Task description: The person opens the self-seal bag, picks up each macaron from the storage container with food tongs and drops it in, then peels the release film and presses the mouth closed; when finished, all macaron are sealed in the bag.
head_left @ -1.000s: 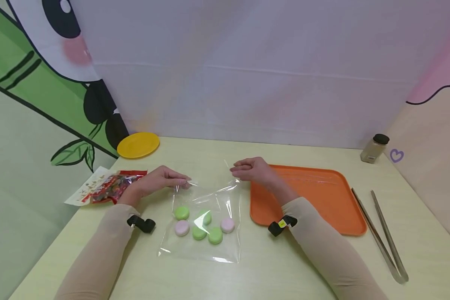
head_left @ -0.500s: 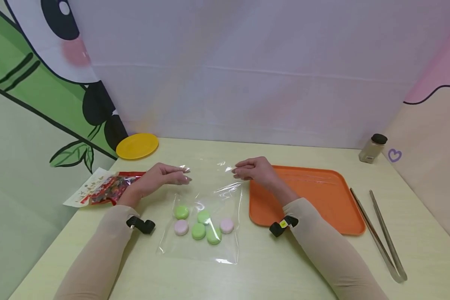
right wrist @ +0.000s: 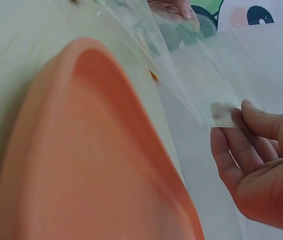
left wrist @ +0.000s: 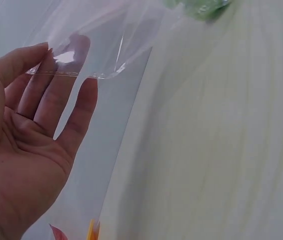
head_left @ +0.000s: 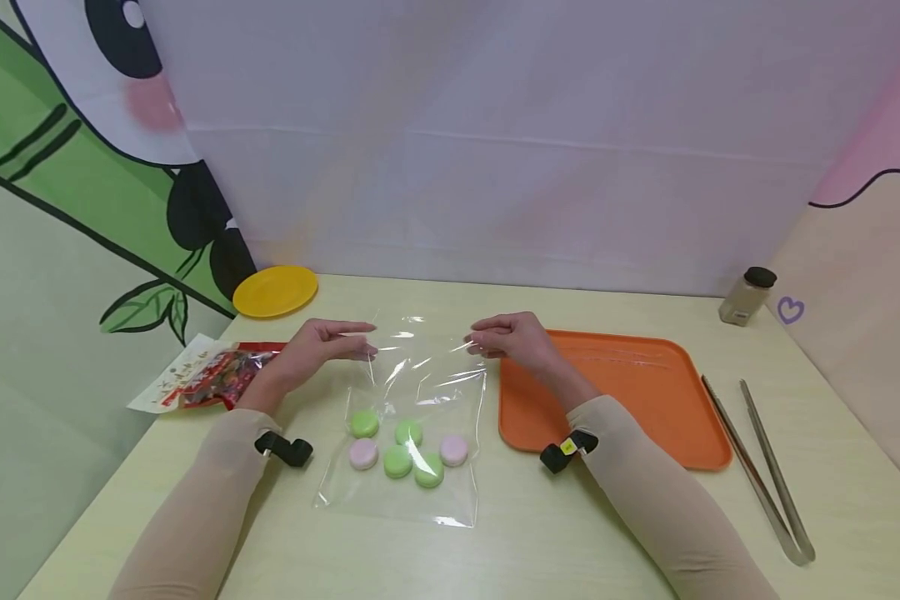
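A clear plastic bag (head_left: 435, 392) lies toward the front of the table, its mouth raised at the far end. Inside it rest several green macarons (head_left: 397, 461) and two pink macarons (head_left: 363, 454). My left hand (head_left: 318, 350) is at the left of the mouth; in the left wrist view its thumb and fingers (left wrist: 56, 100) pinch the film's edge, with fingers showing through the plastic. On the other side, my right hand (head_left: 513, 340) pinches the right corner of the mouth, thumb against index finger in the right wrist view (right wrist: 254, 145).
An orange tray (head_left: 630, 400) stands right of the bag, under the right forearm in the head view. Steel tongs (head_left: 772, 483) lie farther right. A capped jar (head_left: 747, 297) stands at the back right. Left are a yellow plate (head_left: 276, 291) and a red-and-white packet (head_left: 217, 373).
My left fingers came off the bag's edge, spread apart, then moved slightly up and back onto it. The bag's mouth has risen on the left. My right hand stays nearly in place.
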Tool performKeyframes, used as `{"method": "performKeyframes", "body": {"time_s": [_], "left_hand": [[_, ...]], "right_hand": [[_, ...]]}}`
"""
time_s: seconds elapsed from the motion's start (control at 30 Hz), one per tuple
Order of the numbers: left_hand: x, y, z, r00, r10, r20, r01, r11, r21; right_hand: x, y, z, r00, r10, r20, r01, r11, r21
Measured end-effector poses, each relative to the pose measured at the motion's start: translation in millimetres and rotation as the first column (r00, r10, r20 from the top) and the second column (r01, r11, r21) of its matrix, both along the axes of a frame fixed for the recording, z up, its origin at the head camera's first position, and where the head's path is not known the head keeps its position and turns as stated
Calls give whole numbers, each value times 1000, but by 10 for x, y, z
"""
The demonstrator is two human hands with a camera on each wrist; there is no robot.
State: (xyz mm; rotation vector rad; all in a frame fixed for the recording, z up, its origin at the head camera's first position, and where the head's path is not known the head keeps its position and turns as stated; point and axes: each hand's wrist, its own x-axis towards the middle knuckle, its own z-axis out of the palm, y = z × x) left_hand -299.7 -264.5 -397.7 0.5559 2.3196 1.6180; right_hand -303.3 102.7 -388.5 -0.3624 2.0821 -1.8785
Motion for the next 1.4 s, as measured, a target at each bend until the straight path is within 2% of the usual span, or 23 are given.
{"method": "performKeyframes", "body": {"time_s": [0.27, 0.4, 0.57, 0.73, 1.17, 1.4], "left_hand": [[-14, -4, -11, 1000, 9, -12, -9, 1000, 8], [-28, -5, -21, 1000, 13, -22, -13, 1000, 7], [-13, 0, -4, 998, 59, -1, -59, 998, 37], [13, 0, 22, 997, 80, 12, -80, 995, 60], [2, -12, 27, 995, 103, -8, -101, 991, 87], [-4, -34, 18, 993, 106, -45, -96, 978, 184]], "right_hand": [[-5, -25, -4, 999, -44, 4, 44, 999, 1], [-7, -20, -18, 999, -36, -16, 36, 999, 7], [6, -13, -14, 1000, -8, -29, 9, 1000, 11], [15, -7, -12, 998, 4, -61, 0, 999, 52], [-7, 17, -27, 998, -6, -67, 4, 1000, -20], [-33, 31, -51, 999, -10, -43, 6, 996, -88]]}}
